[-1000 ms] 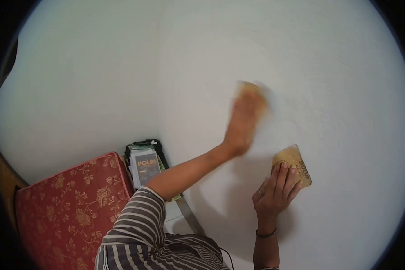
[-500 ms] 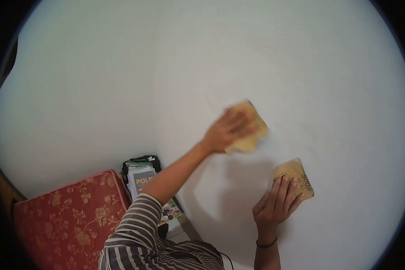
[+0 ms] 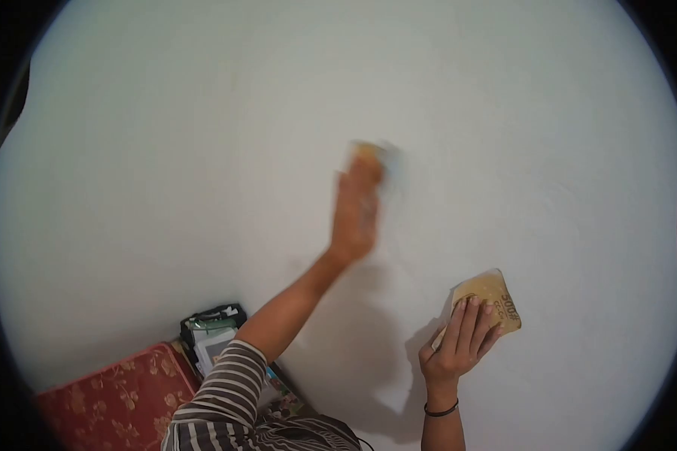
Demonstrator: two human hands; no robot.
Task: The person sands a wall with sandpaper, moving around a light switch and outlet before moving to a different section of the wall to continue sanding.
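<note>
Two hands on white wall (image 3: pixel 165 150), left hand (image 3: pixel 356 207) pressing blurred sandpaper (image 3: pixel 372 154), right hand (image 3: pixel 459 342) pinning folded sandpaper (image 3: pixel 493 297)

left hand (image 3: pixel 356 210) | swept up-left across wall (image 3: pixel 165 150) | sandpaper (image 3: pixel 370 152) now blurred
</note>
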